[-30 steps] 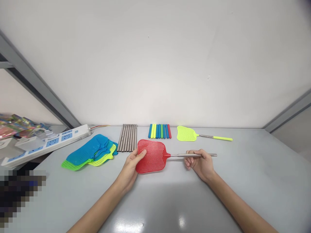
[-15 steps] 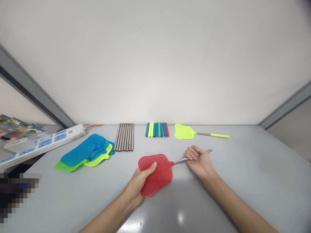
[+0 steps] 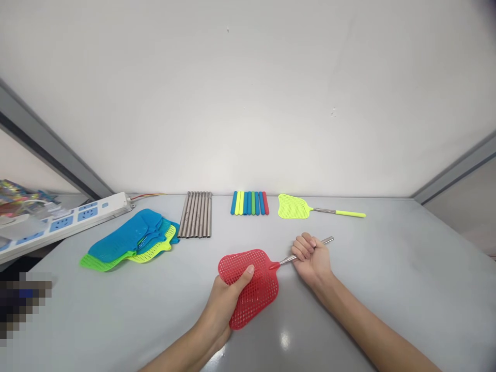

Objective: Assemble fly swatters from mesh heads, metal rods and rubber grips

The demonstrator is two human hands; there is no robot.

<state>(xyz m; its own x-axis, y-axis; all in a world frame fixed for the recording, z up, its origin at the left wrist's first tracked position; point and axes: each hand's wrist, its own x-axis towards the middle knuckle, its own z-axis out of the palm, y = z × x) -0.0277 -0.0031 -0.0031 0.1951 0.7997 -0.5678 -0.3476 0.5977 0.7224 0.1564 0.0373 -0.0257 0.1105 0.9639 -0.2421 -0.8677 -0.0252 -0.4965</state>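
My left hand (image 3: pixel 228 305) grips a red fly swatter head (image 3: pixel 259 292), thumb on top of the mesh and the other fingers hidden beneath it. A metal rod (image 3: pixel 328 240) joins the neck of that head. Around the rod my right hand (image 3: pixel 312 256) is closed, with the bare end sticking out on its far side. Behind my hands a finished-looking yellow fly swatter (image 3: pixel 294 206) lies flat, with a metal shaft and a yellow handle (image 3: pixel 351 214).
Blue, green and yellow swatter heads (image 3: pixel 124 237) lie piled at the left. Several metal rods (image 3: pixel 196 214) are lined up beside coloured handle grips (image 3: pixel 250 203) near the wall. A white power strip (image 3: pixel 83 214) with cables sits at the left edge of the grey table (image 3: pixel 406 289).
The red swatter head has tilted and come slightly lower, toward me. My right hand has shifted a little left, its fingers curled more tightly around the rod.
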